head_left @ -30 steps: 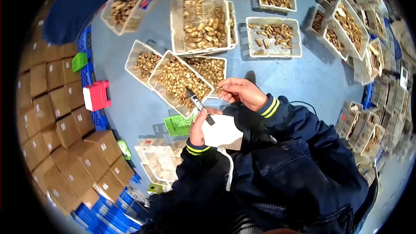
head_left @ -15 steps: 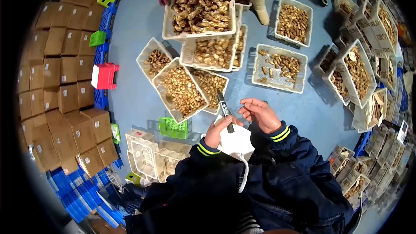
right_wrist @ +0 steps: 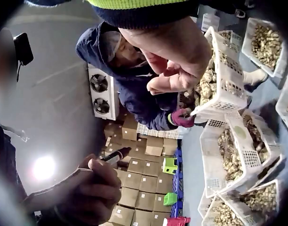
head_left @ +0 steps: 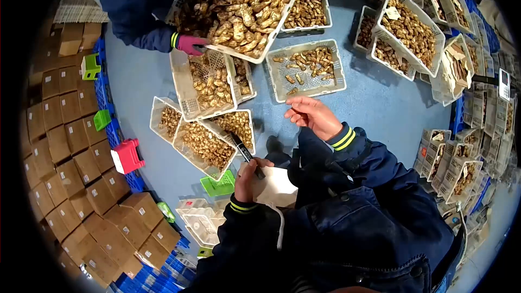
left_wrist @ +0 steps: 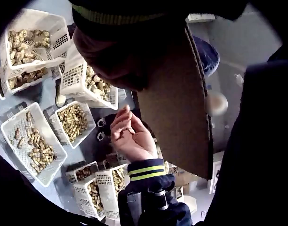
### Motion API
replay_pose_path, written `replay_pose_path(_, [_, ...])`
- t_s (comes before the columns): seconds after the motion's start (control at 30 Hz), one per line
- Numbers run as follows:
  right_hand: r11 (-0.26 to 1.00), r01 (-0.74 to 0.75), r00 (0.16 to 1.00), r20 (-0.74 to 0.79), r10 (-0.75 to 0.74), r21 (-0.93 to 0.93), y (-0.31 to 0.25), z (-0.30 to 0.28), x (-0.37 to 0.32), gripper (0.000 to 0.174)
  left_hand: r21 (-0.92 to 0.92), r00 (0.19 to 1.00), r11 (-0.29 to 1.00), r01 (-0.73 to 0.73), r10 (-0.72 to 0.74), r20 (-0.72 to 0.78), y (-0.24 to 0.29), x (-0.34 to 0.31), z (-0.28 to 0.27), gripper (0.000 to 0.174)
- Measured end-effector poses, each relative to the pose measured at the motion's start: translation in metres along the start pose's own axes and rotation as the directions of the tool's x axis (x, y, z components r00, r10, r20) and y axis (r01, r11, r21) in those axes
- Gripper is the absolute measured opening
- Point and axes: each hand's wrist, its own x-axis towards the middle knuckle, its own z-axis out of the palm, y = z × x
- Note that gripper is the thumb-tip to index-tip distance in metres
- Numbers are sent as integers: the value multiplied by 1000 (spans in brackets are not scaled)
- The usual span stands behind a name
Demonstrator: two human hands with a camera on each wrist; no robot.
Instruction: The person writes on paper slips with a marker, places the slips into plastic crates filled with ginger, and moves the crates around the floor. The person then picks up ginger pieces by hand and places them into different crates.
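Observation:
My left hand (head_left: 247, 182) grips a black marker (head_left: 242, 148) together with a piece of cardboard (head_left: 279, 187), pale on its upper face. The marker's dark end points away from me. In the left wrist view the cardboard (left_wrist: 177, 108) shows its brown side and covers much of the scene. My right hand (head_left: 317, 116) is raised beside it, apart from the card, fingers loosely bent and nothing visible in them. Close up in the right wrist view, the right hand (right_wrist: 177, 56) hangs above the left hand (right_wrist: 99, 193) and the marker (right_wrist: 116, 156).
Another person's magenta glove (head_left: 190, 44) holds a large crate (head_left: 279, 24) heaped with mushrooms, tilted over a crate (head_left: 182, 89) below. A crate (head_left: 277, 84) with scattered mushrooms stands ahead. Stacked boxes (head_left: 108, 190) line the left; more filled crates (head_left: 410, 35) stand right.
The head view has swung about. The other person's heaped crate has come into view and now appears tilted. My right hand has drawn apart from the left, which keeps the marker and cardboard.

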Motion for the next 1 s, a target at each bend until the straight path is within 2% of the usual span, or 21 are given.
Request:
replay_pose_path(0.07, [999, -36, 999, 15, 35, 40, 1, -8, -2, 24, 55, 998, 998, 32, -34, 52, 4, 8, 9, 31])
replay_pose_path(0.1, [998, -43, 999, 21, 42, 52, 2, -10, -4, 24, -3, 998, 999, 41, -41, 47, 5, 11, 16, 31])
replay_pose_path(0.27, [996, -60, 997, -42, 63, 69, 5, -19, -6, 22, -35, 995, 996, 82, -80, 52, 20, 24, 37, 25])
replay_pose_path(0.33, [994, -57, 995, -82, 65, 96, 6, -31, -4, 22, 127, 989, 987, 102, -115, 94, 26, 34, 37, 29])
replay_pose_path(0.4, [996, -56, 982, -174, 68, 72, 10, -45, 0, 21, 153, 980, 980, 125, -146, 137, 26, 45, 30, 29])
replay_pose_path(0.47, [989, -49, 973, -217, 78, 138, 23, -73, 12, 22, 184, 968, 972, 146, -179, 174, 25, 58, 22, 29])
replay_pose_path(0.53, [986, -49, 932, -348, 102, 158, 30, -95, 22, 21, 113, 952, 963, 244, -260, 160, 25, 74, 17, 28])
replay_pose_path(0.6, [982, -13, 893, -440, 97, 190, 39, -113, 33, 21, 153, 943, 951, 269, -293, 159, 28, 89, 8, 27])
replay_pose_path(0.67, [959, 62, 900, -430, 66, 278, 58, -140, 49, 22, 179, 933, 933, 312, -336, 126, 30, 89, -6, 26])
replay_pose_path(0.73, [954, 58, 842, -528, 111, 294, 71, -159, 66, 22, 168, 913, 917, 363, -386, 132, 36, 99, -19, 26])
replay_pose_path(0.8, [959, 63, 825, -555, 106, 277, 86, -178, 86, 23, 166, 902, 901, 401, -420, 102, 39, 107, -33, 27])
replay_pose_path(0.87, [959, 75, 807, -582, 103, 275, 95, -190, 102, 23, 173, 880, 867, 467, -476, 8, 39, 115, -41, 27])
replay_pose_path(0.93, [970, 52, 766, -633, 113, 236, 105, -203, 120, 24, 198, 875, 861, 469, -483, 25, 30, 117, -54, 25])
replay_pose_path(1.0, [956, 80, 761, -637, 123, 281, 115, -222, 138, 23, 99, 851, 849, 519, -524, 27, 20, 118, -63, 24])
